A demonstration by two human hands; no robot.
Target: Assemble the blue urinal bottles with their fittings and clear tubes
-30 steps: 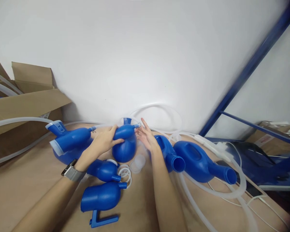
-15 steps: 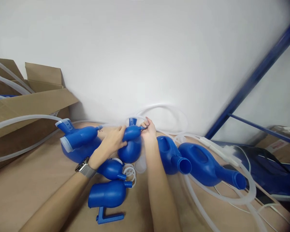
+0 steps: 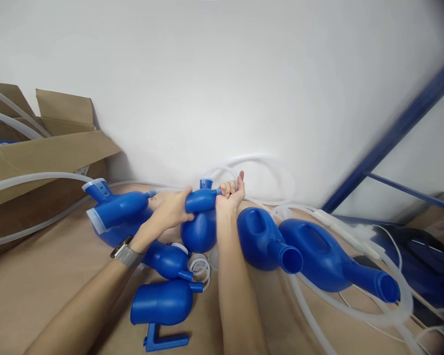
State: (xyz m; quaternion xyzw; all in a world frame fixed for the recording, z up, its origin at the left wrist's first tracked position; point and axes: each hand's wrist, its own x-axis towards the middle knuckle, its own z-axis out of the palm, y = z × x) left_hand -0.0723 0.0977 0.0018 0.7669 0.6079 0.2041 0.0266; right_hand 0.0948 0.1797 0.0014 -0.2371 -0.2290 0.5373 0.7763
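My left hand (image 3: 173, 209) is closed round the wide end of a blue plastic cup with a narrow spout (image 3: 201, 200), held on its side. At the spout's tip is my right hand (image 3: 232, 192), fingers curled round the end and thumb raised; the tip itself is hidden. Just below the cup is a round blue bottle (image 3: 199, 234), with a capped blue neck (image 3: 206, 184) behind. A second spouted cup (image 3: 167, 260) and a third blue spouted cup (image 3: 163, 301) lie nearer me, beside several white rings (image 3: 200, 266). A blue L-shaped handle (image 3: 166, 341) lies in front.
To the left stands an open cardboard box (image 3: 48, 153) with clear tubing, near another blue bottle assembly (image 3: 114, 214). Two blue bottles with handles, a nearer one (image 3: 261, 241) and a farther-right one (image 3: 318, 256), lie among looped white tubing (image 3: 307, 315). A blue metal frame (image 3: 392, 130) rises at right.
My right hand has turned from a pinch at the spout's tip into a curled grip with the thumb up. My left hand stays on the cup. The view has shifted slightly.
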